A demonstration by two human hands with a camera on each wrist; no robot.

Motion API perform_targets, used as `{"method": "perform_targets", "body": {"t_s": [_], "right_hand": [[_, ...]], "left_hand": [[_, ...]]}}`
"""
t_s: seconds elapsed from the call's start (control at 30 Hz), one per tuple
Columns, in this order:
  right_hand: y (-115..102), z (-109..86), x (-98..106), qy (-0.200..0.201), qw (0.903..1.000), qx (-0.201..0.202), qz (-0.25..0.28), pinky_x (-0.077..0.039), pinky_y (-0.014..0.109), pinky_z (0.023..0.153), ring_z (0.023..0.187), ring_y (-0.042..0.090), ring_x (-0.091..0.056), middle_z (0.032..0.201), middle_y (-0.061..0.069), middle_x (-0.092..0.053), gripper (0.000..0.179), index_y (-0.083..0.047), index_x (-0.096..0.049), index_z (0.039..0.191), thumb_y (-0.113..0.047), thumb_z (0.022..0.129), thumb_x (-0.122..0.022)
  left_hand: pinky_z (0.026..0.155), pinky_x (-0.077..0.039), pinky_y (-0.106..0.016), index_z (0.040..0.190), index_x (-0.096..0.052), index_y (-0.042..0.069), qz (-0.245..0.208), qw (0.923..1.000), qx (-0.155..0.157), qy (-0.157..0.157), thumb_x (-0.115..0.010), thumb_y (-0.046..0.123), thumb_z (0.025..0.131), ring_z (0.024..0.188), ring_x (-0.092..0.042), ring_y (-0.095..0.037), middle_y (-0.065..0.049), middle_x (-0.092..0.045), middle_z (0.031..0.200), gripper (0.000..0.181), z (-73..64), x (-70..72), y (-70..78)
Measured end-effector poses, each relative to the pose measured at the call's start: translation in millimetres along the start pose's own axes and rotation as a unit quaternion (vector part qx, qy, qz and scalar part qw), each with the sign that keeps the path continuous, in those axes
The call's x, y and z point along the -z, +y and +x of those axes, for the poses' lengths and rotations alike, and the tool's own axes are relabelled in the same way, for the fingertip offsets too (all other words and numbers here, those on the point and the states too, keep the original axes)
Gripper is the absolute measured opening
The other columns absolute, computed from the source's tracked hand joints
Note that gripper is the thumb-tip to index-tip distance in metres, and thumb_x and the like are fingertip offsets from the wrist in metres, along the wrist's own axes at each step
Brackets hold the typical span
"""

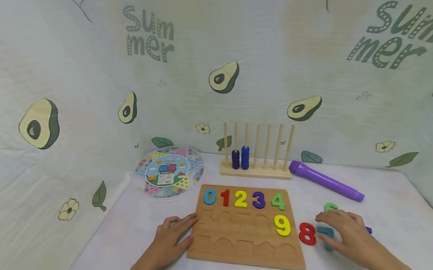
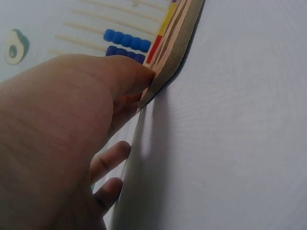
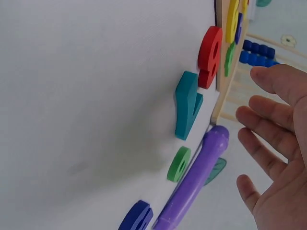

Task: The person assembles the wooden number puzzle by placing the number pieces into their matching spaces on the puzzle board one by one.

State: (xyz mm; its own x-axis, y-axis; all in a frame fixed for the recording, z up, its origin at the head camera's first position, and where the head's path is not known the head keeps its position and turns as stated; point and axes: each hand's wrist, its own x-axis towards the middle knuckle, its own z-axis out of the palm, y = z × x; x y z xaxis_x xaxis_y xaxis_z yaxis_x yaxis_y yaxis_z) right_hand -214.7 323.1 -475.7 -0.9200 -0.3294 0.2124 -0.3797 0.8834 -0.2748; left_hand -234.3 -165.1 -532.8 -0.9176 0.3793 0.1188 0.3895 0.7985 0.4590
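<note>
A wooden number board (image 1: 243, 249) lies on the white table. Its top row holds the blue 0 (image 1: 209, 196), red 1 (image 1: 225, 197), yellow 2 (image 1: 241, 199), purple 3 (image 1: 259, 200) and green 4 (image 1: 279, 201). At the right end of the second row sits a yellow 9 (image 1: 282, 225). My left hand (image 1: 172, 241) touches the board's left edge, fingers loosely spread. Over the teal 7 (image 3: 186, 108) hovers my right hand (image 1: 353, 239), fingers apart and holding nothing. Beside the 7 lies a red 8 (image 1: 307, 234). A green piece (image 3: 180, 164) and a dark blue piece (image 3: 136, 218) lie farther along.
Behind the board stands a wooden peg rack (image 1: 256, 171) with blue and dark purple beads on two pegs. A purple tube (image 1: 327, 181) lies to its right. At the back left rests a round colourful package (image 1: 168, 172). Printed cloth hangs behind the table.
</note>
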Motion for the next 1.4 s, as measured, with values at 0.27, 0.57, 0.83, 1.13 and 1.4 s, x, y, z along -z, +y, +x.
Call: {"method": "perform_targets", "body": {"t_s": [0.27,0.57,0.83,1.13,1.4], "right_hand": [[12,-13.9,4,0.008,0.9999,-0.004,-0.005,-0.028,0.062,0.091,0.118,0.04,-0.051,0.119,0.009,-0.068,0.042,-0.012,-0.071,0.116,-0.023,0.078,-0.086],[29,-22.3,11,0.007,0.9992,-0.028,-0.026,-0.027,0.065,0.089,0.118,0.042,-0.047,0.122,0.015,-0.065,0.048,-0.008,-0.069,0.12,-0.026,0.078,-0.085],[48,-31.7,18,0.006,0.9979,-0.048,-0.044,-0.025,0.069,0.087,0.117,0.045,-0.046,0.123,0.022,-0.064,0.054,-0.004,-0.067,0.121,-0.028,0.077,-0.086],[68,-45.2,18,0.0,0.9958,-0.065,-0.064,-0.026,0.07,0.085,0.116,0.046,-0.046,0.123,0.024,-0.063,0.055,-0.003,-0.067,0.12,-0.026,0.075,-0.086],[81,-51.0,15,-0.03,0.9919,-0.108,-0.061,-0.024,0.074,0.085,0.115,0.051,-0.045,0.12,0.028,-0.062,0.055,-0.002,-0.066,0.119,-0.027,0.074,-0.086]], "left_hand": [[0.092,-0.031,-0.051,0.149,-0.05,0.027,0.005,1.0,0.007,0.002,-0.059,0.035,0.1,0.124,-0.037,-0.022,0.011,-0.044,0.153,0.05,-2.0,2.8,-0.1],[0.092,-0.031,-0.051,0.148,-0.051,0.027,0.009,0.9999,0.012,0.008,-0.06,0.035,0.1,0.124,-0.037,-0.022,0.012,-0.044,0.154,0.05,-1.9,4.6,-3.8],[0.094,-0.03,-0.053,0.148,-0.052,0.027,0.005,0.9998,0.017,0.011,-0.06,0.035,0.1,0.124,-0.038,-0.022,0.012,-0.045,0.153,0.05,-3.1,6.0,-4.1],[0.094,-0.03,-0.053,0.147,-0.052,0.026,-0.006,0.9998,0.013,0.01,-0.061,0.033,0.1,0.124,-0.038,-0.021,0.012,-0.046,0.152,0.049,-3.0,4.0,-2.5],[0.092,-0.031,-0.052,0.147,-0.053,0.026,-0.012,0.9999,0.007,0.007,-0.061,0.033,0.1,0.124,-0.038,-0.021,0.011,-0.046,0.153,0.049,-2.2,0.2,0.9]]}}
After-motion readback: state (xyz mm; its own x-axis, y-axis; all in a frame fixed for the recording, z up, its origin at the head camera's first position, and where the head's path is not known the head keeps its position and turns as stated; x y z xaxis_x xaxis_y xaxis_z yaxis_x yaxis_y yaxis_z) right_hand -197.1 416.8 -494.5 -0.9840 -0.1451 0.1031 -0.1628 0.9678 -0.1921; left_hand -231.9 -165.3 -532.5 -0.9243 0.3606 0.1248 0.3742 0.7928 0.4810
